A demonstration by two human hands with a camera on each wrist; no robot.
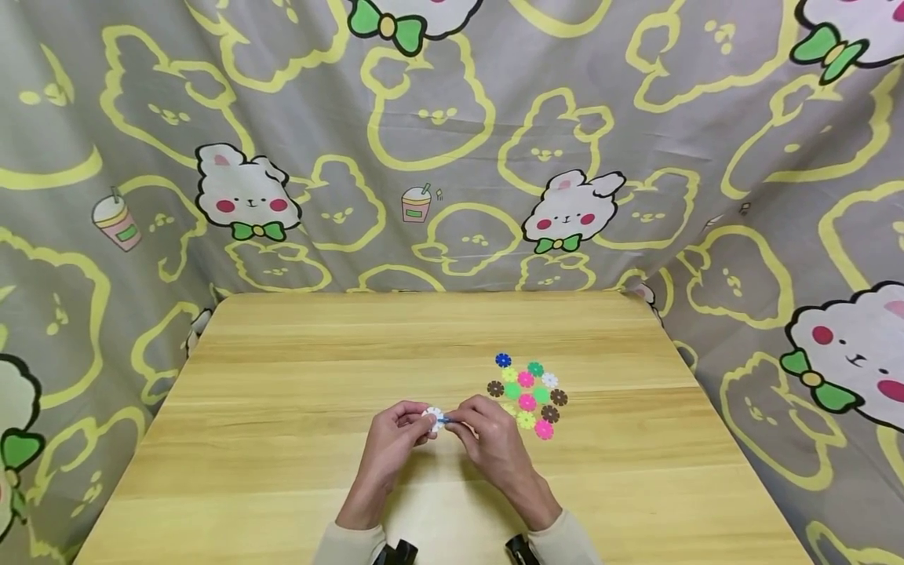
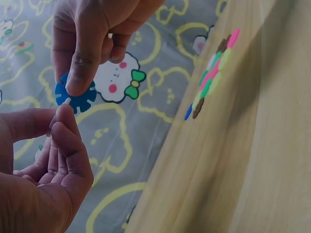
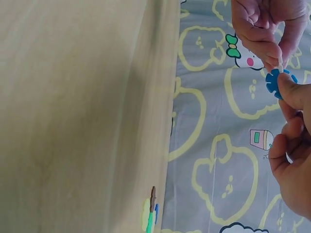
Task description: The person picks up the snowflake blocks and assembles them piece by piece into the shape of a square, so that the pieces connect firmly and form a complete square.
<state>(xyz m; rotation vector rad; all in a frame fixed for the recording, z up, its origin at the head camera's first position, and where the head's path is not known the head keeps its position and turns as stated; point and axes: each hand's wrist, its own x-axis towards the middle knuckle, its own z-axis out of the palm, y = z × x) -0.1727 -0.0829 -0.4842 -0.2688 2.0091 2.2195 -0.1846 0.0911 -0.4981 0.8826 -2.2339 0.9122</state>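
Between thumb and fingers, my left hand point(image 1: 397, 439) pinches a white notched disc point(image 1: 431, 416), its flat face turned up toward the head camera. My right hand point(image 1: 494, 439) pinches a blue notched disc point(image 2: 77, 99), which is edge-on in the head view and broadside in both wrist views. The two discs meet at their rims, set crosswise to each other, above the table. Much of the white disc is hidden by the left fingers in the left wrist view.
To the right of the hands, several flat notched discs in pink, green, yellow, brown, white and blue lie grouped on the wooden table point(image 1: 282, 439). A grey curtain point(image 1: 452, 94) with cartoon prints hangs around the table's back and sides.
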